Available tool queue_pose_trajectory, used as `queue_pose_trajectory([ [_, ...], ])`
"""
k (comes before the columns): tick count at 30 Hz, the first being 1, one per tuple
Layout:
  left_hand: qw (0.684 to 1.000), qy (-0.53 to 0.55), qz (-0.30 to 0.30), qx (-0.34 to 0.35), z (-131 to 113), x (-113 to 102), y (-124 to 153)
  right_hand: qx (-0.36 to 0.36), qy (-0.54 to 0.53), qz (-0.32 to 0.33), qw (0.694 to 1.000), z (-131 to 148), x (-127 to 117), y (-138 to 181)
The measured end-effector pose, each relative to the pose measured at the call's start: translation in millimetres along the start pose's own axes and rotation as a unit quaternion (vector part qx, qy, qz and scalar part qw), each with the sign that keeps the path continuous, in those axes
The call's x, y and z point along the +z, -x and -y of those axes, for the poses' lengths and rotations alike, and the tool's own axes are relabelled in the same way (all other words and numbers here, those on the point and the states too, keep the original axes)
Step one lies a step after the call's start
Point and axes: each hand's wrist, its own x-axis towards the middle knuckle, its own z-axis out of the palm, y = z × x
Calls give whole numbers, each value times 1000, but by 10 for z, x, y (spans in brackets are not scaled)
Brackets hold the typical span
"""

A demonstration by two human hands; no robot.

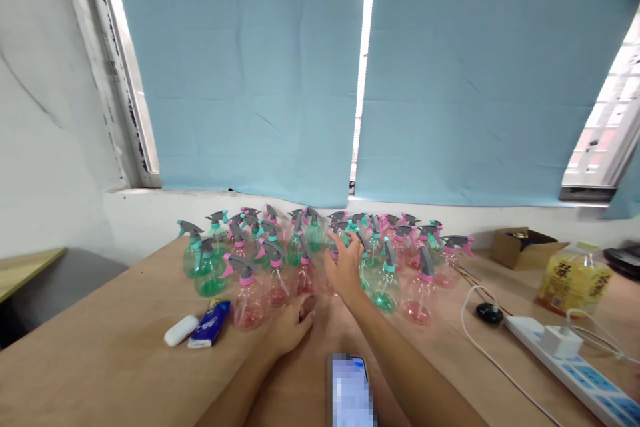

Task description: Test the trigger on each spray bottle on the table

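Note:
My left hand [291,328] rests on the tabletop in front of the bottles. Its fingers are loosely bent, with a gap to the thumb and nothing visible in them. Beside it stands a clear spray bottle [248,307] with a pink collar and grey head. Further in, my right hand [346,265] reaches among the bottles, fingers curled around the head of a pink-tinted spray bottle [329,288]; the hand partly hides this bottle. A green spray bottle [385,290] and another pink one [419,300] stand to its right. Several more green and pink bottles fill the rows behind.
A phone [350,390] lies at the front. Left are a white case [181,330] and a blue packet [210,325]. On the right are a power strip [575,370] with cables, a black disc [489,312], a cardboard box [525,250] and a yellow-labelled jug [575,280].

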Motion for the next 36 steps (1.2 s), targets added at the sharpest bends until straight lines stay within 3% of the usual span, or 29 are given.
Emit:
queue_pose_trajectory([
  [5,1000,3,1,-6,0,-11,1,11,37,95,995,-282,115,11],
  [9,1000,5,10,5,-33,-46,20,14,46,119,992,-337,122,56],
  [18,999,20,22,30,-56,-61,31,-42,-62,57,996,-299,-170,132],
  [24,999,-13,31,24,-78,-83,32,59,-193,25,979,-337,-219,264],
  [28,999,-9,27,34,-91,-92,39,58,-221,43,973,-375,-219,279],
  [31,999,-5,31,37,-89,-90,40,76,-265,125,953,-368,-262,200],
  [34,999,-1,33,43,-83,-90,38,127,-346,275,888,-332,-317,92],
  [36,998,-3,34,45,-82,-92,39,153,-374,328,854,-311,-338,48],
])
